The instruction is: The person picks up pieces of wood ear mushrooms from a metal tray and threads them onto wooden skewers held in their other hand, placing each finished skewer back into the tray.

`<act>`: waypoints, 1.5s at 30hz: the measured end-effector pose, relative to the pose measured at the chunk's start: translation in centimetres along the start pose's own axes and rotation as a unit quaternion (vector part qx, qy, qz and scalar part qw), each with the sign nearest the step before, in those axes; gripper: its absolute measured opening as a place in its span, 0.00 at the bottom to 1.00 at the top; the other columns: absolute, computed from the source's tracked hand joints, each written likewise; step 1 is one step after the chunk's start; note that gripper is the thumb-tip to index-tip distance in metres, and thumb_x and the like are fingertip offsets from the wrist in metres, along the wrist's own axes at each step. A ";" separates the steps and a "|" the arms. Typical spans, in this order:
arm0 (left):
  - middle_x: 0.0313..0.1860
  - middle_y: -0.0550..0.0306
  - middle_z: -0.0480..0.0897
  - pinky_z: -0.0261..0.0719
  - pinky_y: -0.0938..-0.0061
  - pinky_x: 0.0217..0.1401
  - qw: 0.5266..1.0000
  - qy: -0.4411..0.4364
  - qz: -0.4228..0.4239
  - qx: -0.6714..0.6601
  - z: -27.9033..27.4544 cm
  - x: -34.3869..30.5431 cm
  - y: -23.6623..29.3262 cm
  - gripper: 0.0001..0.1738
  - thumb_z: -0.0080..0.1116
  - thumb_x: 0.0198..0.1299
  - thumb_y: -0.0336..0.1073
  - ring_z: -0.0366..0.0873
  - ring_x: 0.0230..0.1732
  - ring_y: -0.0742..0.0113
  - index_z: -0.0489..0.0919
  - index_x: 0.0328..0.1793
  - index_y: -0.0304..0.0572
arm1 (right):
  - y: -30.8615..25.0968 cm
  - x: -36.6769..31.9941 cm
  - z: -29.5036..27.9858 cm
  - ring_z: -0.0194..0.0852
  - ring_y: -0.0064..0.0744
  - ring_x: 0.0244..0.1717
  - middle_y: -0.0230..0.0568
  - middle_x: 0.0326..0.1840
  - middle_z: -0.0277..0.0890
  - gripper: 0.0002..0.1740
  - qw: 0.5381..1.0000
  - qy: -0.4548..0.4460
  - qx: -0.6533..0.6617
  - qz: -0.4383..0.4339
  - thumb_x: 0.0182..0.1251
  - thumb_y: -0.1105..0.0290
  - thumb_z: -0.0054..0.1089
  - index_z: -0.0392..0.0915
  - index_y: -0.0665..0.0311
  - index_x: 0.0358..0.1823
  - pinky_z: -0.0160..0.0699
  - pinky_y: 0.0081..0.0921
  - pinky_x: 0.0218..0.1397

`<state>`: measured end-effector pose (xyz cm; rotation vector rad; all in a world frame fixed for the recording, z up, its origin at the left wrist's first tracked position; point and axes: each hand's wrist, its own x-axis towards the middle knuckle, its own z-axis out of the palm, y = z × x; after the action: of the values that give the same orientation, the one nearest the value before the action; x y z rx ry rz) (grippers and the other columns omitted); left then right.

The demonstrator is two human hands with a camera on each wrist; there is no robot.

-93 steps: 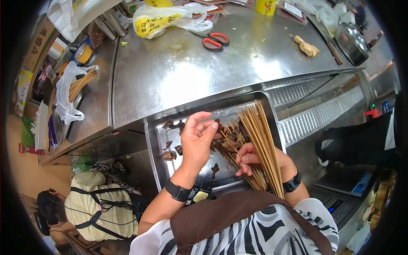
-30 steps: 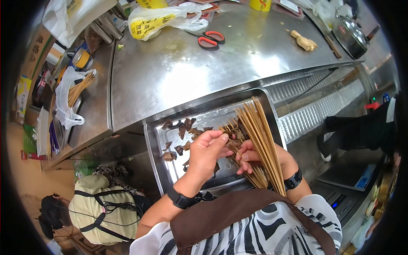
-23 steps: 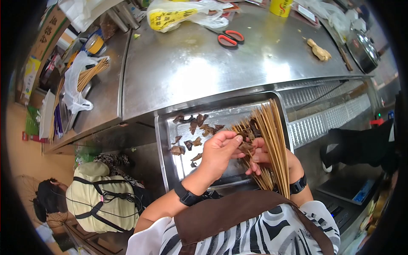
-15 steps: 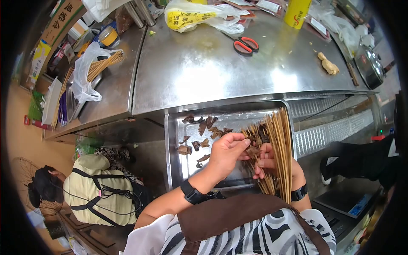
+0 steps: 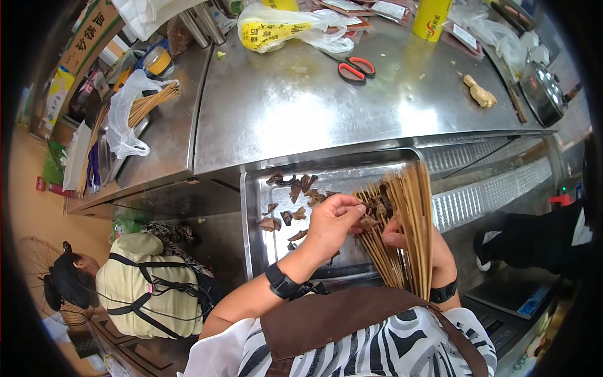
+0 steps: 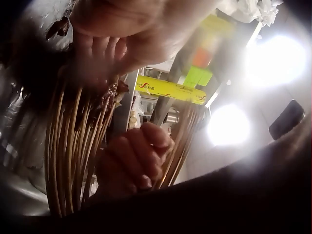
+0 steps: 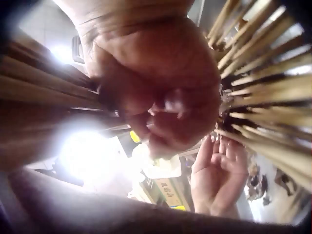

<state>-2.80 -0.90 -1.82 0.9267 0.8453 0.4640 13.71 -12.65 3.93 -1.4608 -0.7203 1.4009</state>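
Note:
Over the metal tray (image 5: 246, 220), my left hand (image 5: 334, 227) pinches a dark brown piece (image 5: 369, 222) between thumb and fingers, beside upright-packed skewers that carry similar pieces. My right hand (image 5: 394, 234) is curled round a bundle of thin wooden sticks (image 5: 416, 213) at the tray's right side. Its curled fingers (image 6: 141, 161) also show in the left wrist view, under the left hand (image 6: 141, 29). From the right wrist, the right hand (image 7: 161, 87) looks large and dark, with the left palm (image 7: 222, 180) beyond. Which stick each fingertip touches cannot be told.
Loose dark pieces (image 5: 295, 191) lie in the tray's left part. On the steel table (image 5: 251, 125) are red-handled scissors (image 5: 356, 70), a plastic bag (image 5: 276, 34), ginger (image 5: 479, 93) and a yellow roll (image 5: 431, 22). A person (image 5: 154, 283) is at lower left.
My left hand has moved right from over the tray's middle to the skewers, uncovering loose pieces, and pinches a piece beside them. The right hand stays with the sticks. The head view has shifted.

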 end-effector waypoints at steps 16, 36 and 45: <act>0.43 0.50 0.85 0.81 0.79 0.43 0.990 -0.095 0.098 0.043 3.0 -1.5 5.5 0.16 0.59 0.68 0.31 0.83 0.44 0.70 0.75 0.59 0.32 | 2.2 1.4 -0.3 0.81 0.40 0.53 0.49 0.48 0.79 0.14 0.932 -0.231 0.264 0.089 0.70 0.71 0.59 0.75 0.74 0.51 0.78 0.32 0.63; 0.30 0.63 0.80 0.77 0.79 0.34 0.996 -0.074 0.027 0.038 -1.4 -2.1 3.5 0.03 0.59 0.64 0.28 0.77 0.30 0.77 0.76 0.38 0.39 | 1.2 0.6 0.9 0.75 0.25 0.24 0.33 0.23 0.74 0.07 0.945 -0.174 0.261 0.091 0.67 0.70 0.60 0.77 0.67 0.37 0.75 0.43 0.64; 0.37 0.48 0.85 0.80 0.69 0.41 0.787 0.152 0.168 0.573 -8.1 -2.6 6.9 0.07 0.61 0.59 0.28 0.84 0.37 0.59 0.81 0.43 0.36 | 2.0 1.1 0.4 0.78 0.25 0.23 0.35 0.21 0.77 0.07 0.944 -0.179 0.265 0.085 0.62 0.72 0.66 0.77 0.67 0.36 0.78 0.40 0.62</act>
<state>-10.90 5.14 2.48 2.2066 1.2872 0.3818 13.10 -12.28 1.73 -0.8682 -0.3875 1.8483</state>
